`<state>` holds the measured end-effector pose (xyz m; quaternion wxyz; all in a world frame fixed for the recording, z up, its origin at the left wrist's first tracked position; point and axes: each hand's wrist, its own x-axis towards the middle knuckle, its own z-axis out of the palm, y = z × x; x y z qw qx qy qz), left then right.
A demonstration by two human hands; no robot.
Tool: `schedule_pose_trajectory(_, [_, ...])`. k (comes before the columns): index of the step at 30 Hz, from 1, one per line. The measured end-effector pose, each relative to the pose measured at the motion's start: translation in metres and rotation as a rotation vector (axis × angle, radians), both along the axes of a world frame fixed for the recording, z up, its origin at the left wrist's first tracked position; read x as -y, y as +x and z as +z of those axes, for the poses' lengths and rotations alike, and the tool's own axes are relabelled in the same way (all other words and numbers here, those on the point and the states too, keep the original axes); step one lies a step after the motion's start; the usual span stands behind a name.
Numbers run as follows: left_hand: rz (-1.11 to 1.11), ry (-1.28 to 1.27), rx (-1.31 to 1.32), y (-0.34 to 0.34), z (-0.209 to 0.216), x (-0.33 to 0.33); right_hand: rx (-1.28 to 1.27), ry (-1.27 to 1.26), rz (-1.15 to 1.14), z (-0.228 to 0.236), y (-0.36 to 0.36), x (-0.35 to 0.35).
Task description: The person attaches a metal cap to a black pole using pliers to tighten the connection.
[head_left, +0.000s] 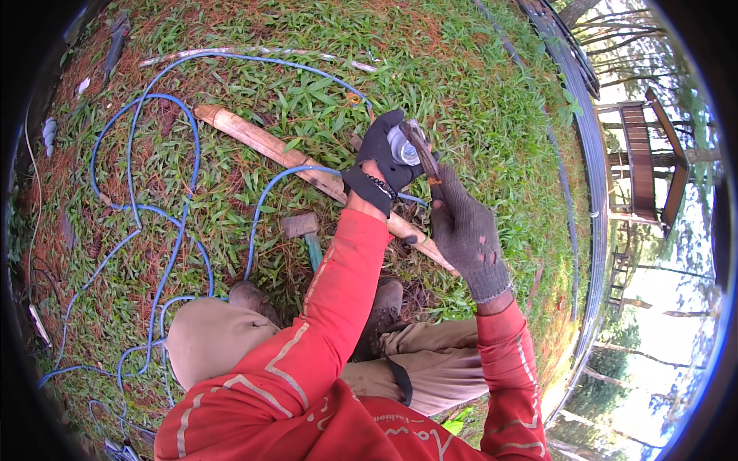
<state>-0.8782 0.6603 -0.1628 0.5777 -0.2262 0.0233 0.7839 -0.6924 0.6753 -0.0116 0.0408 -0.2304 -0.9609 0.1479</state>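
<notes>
My left hand (377,157), in a black glove with a beaded bracelet at the wrist, is closed around a small, clear-and-silvery round container (403,146). My right hand (467,223) wears a worn grey knit glove with holes in it. Its fingers grip a dark, narrow, flat-sided tool (421,146), whose far end lies against or just over the container; its exact kind is not clear. Beneath my hands a split bamboo pole (257,138) lies slantwise on the grass. Near my boots rests a hammer (300,225) with a blocky head and a teal handle.
A long blue hose (184,211) loops over the grass at left and runs close to my left hand. A thin pale stick (254,52) lies farther off. Dark pipes (588,177) run along the right, before a wooden hut (646,165). My boot (380,311) is below.
</notes>
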Motion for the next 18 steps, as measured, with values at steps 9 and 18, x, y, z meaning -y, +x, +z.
schedule_pose_trajectory(9, [0.076,0.093,-0.080,-0.004,-0.012,0.001,0.030,0.028,0.006,0.000,-0.006,0.005])
schedule_pose_trajectory(18, [0.014,-0.045,0.018,-0.002,-0.005,0.001,-0.018,0.015,0.027,-0.001,-0.007,0.006])
